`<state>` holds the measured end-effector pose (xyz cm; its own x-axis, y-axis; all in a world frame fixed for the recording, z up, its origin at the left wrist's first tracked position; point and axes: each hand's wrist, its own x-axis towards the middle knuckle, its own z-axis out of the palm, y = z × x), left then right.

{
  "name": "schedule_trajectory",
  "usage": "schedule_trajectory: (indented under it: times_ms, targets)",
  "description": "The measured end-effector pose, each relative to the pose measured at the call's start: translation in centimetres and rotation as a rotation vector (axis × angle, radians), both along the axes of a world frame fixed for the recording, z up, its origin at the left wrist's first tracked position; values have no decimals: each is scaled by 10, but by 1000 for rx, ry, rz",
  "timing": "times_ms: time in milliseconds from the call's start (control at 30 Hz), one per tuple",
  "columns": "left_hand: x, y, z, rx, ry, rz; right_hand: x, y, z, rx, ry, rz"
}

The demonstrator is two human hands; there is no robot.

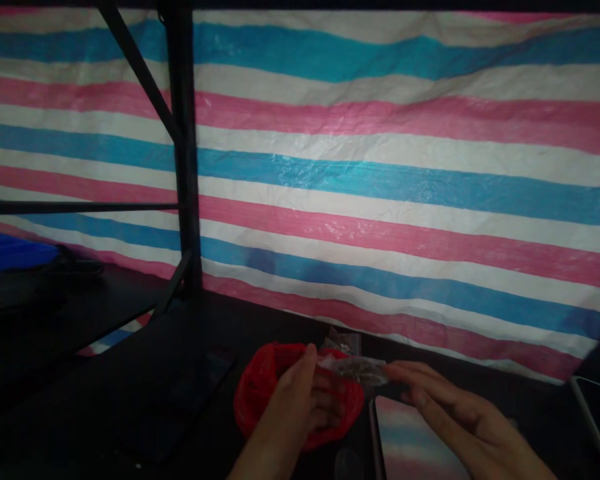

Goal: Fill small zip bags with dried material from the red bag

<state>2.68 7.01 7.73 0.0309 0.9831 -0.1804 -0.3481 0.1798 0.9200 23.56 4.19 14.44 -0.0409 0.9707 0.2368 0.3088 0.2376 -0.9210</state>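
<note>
Left hand (pixel 305 397) and right hand (pixel 460 410) pinch a crinkly clear packet (pixel 357 369) near a rounded red plastic bag (pixel 251 395)

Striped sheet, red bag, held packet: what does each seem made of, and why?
Striped sheet: probably plastic, glossy; highlights and creases show.
Red bag: likely thin plastic, faint sheen; crumpled sides.
Held packet: seemingly clear plastic, glossy; contents show through.

A wrinkled sheet (pixel 405 177) striped pink, white and blue hangs behind a black tabletop (pixel 260 323) in dim light — a glare catching its middle — while a dark post (pixel 186 160), slanting brace (pixel 140 73) and rail (pixel 90 207) stand at left.
</note>
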Motion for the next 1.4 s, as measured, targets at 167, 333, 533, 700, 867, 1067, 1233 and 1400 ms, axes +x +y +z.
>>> schedule_trajectory:
  times_ms: [167,333,533,700,867,1067,1233,1400]
  targets:
    - [-12,-3,0,61,-94,-47,0,5,-11,48,-60,10]
    - [-10,-1,-3,42,-88,-122,1,12,-17,104,-201,78]
    - [1,0,4,144,-147,-52,-5,6,-11,258,-314,-123]
    - [8,-15,26,253,-166,-111,-40,-5,-8,196,-315,-33]
    - [6,-19,29,292,-72,-110,-55,-6,-5,66,-268,30]
    - [6,-27,28,360,332,-60,-58,0,-7,36,-235,-130]
    - [8,-30,30,361,474,73,-58,1,-11,56,-204,-194]
    - [-3,-17,26,321,173,175,-62,2,-23,-57,40,-36]
